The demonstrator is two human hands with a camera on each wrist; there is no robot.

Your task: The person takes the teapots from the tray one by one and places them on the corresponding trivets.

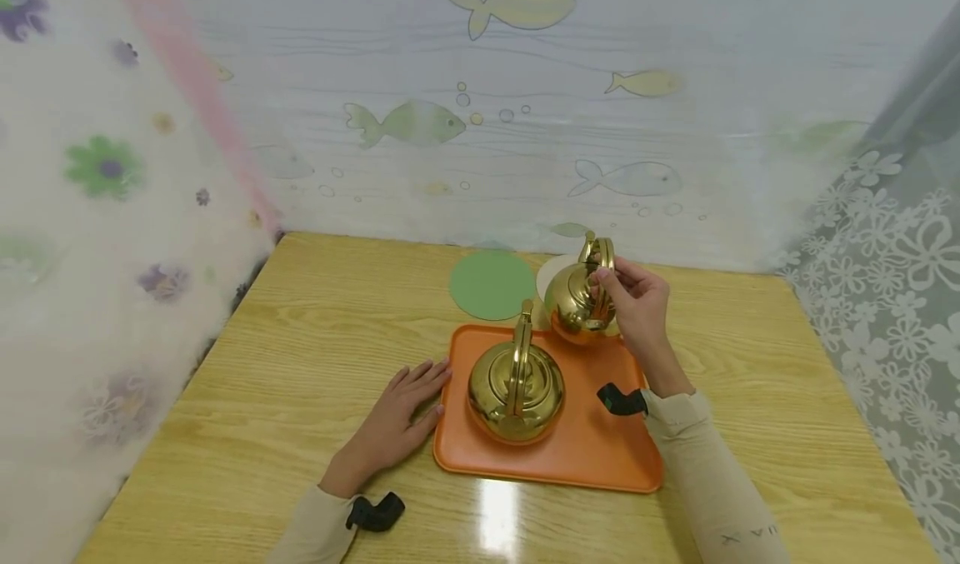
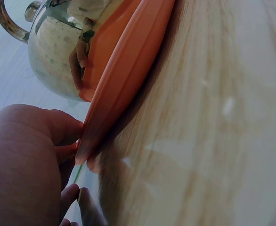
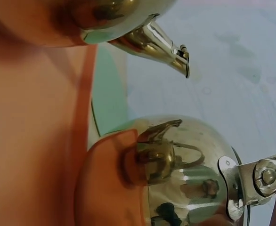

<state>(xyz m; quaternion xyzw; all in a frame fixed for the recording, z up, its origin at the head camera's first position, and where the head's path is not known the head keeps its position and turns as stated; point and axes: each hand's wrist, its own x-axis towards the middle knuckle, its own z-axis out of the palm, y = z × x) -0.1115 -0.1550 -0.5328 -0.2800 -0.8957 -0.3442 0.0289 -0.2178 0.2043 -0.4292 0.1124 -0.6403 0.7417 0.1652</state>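
Observation:
My right hand [image 1: 642,301] grips the upright handle of a shiny gold kettle [image 1: 573,301], which overlaps the back edge of an orange tray [image 1: 592,451]. A second gold kettle [image 1: 517,393] stands on the left half of that tray, its spout turned toward the wall. My left hand [image 1: 397,418] lies beside the tray with its fingers extended, fingertips at the left rim. The left wrist view shows that hand [image 2: 29,150] right against the rim. In the right wrist view the handle bracket of the held kettle [image 3: 190,136] shows up close, and the other kettle's spout appears above.
Behind the tray lie a green disc [image 1: 491,285] and a cream disc [image 1: 551,271], the latter partly covered by the held kettle. Everything is on a wood-grain table [image 1: 322,314]. A fish-patterned curtain [image 1: 405,189] hangs along the table's back edge.

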